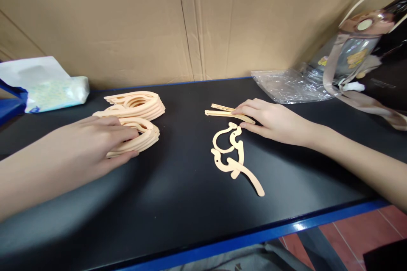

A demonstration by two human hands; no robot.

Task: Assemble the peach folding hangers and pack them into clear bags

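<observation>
My left hand lies over the nearer stack of peach plastic hanger pieces, fingers curled round its edge. A second, taller stack sits just behind it. My right hand rests on the black table with fingers stretched out flat, their tips touching thin peach strips. Just below those fingertips lie loose curved peach hook pieces, overlapping one another.
A cardboard wall stands behind the table. A tissue pack and a blue object sit far left. A clear plastic bag and a strapped water bottle lie at the right. The table's blue front edge runs near me.
</observation>
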